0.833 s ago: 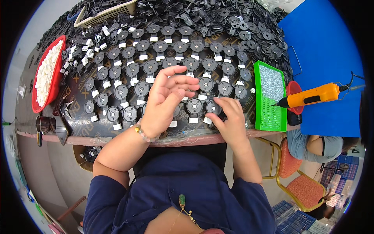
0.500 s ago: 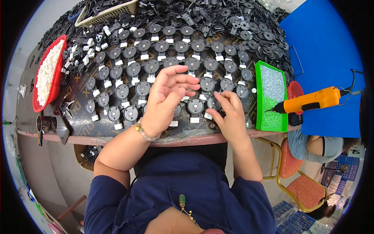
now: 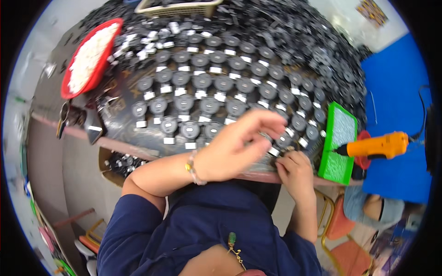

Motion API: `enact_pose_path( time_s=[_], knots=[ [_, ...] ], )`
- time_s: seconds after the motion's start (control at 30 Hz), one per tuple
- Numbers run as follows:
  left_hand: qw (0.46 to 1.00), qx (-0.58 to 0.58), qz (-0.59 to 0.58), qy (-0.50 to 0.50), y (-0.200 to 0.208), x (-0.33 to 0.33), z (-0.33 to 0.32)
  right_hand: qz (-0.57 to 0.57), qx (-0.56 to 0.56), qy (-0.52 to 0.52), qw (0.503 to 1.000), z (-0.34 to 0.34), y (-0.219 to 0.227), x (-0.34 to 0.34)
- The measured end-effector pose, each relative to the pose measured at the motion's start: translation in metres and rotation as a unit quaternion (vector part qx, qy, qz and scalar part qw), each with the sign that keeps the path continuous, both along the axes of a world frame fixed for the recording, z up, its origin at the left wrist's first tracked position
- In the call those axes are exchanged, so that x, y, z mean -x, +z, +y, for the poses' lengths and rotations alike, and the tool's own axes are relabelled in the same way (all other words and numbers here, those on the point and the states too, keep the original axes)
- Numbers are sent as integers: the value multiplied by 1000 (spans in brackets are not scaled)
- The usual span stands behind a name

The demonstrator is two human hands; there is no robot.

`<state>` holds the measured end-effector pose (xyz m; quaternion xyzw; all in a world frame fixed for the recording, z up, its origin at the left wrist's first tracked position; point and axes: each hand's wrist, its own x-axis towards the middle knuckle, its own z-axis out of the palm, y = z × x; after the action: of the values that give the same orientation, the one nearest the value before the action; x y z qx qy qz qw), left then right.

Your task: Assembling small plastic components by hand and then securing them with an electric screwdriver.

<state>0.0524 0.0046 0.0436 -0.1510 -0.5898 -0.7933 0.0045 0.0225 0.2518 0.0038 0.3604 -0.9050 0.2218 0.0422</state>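
Hands work low over rows of black disc parts (image 3: 202, 82) with white tabs, which spread out ahead of both hands and to the left of them. The left hand (image 3: 232, 152) is spread in a loose curl, thumb apart from the fingers, above the near end of the rows; its palm is turned partly away, so I cannot tell whether something small sits inside. The right hand (image 3: 297, 172) has its fingers bent together just beside the table edge (image 3: 262, 176); blur hides the tips, and I cannot tell whether they pinch anything. One disc part (image 3: 284, 139) lies between the two hands, its white tab near the right fingertips. Just beyond the right hand, on its outer side, stands a green tray (image 3: 326, 140) of small silvery pieces, with an orange power screwdriver (image 3: 377, 146) reaching over it. A red basin (image 3: 103, 68) of white pieces is well apart, beyond the left hand. The likeliest trouble is a low sweep of the left wrist, which could nudge the nearest parts out of line. So close to the edge, a loose grip by the right hand could let a small piece drop, and a careless outward swing could jolt the tray.
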Motion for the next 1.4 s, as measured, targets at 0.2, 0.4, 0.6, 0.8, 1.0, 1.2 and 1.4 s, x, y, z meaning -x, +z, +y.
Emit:
enact_pose_path(
  time_s=[0.2, 0.4, 0.6, 0.8, 1.0, 1.2, 1.4],
  knots=[
    [882, 366, 155, 254, 29, -16, -80, -67, 100, -36, 992, 15, 16, 3],
    [617, 664, -13, 423, -26, 31, -286, -69, 110, -64, 989, 14, 35, 13],
    [584, 723, -85, 359, -54, 42, -346, -72, 174, -50, 981, -11, 40, 19],
    [887, 282, -59, 360, 2, 26, -264, -126, 249, -108, 954, 6, 38, 21],
    [979, 90, 12, 181, 22, -7, -115, -186, 326, -1, 927, -28, 46, 21],
    [986, -105, -121, 42, 8, 12, -8, -224, 395, -7, 891, -30, 47, 20],
    [954, -215, -211, -9, -25, 26, 32, -221, 426, -1, 878, -18, 35, 22]
  ],
)
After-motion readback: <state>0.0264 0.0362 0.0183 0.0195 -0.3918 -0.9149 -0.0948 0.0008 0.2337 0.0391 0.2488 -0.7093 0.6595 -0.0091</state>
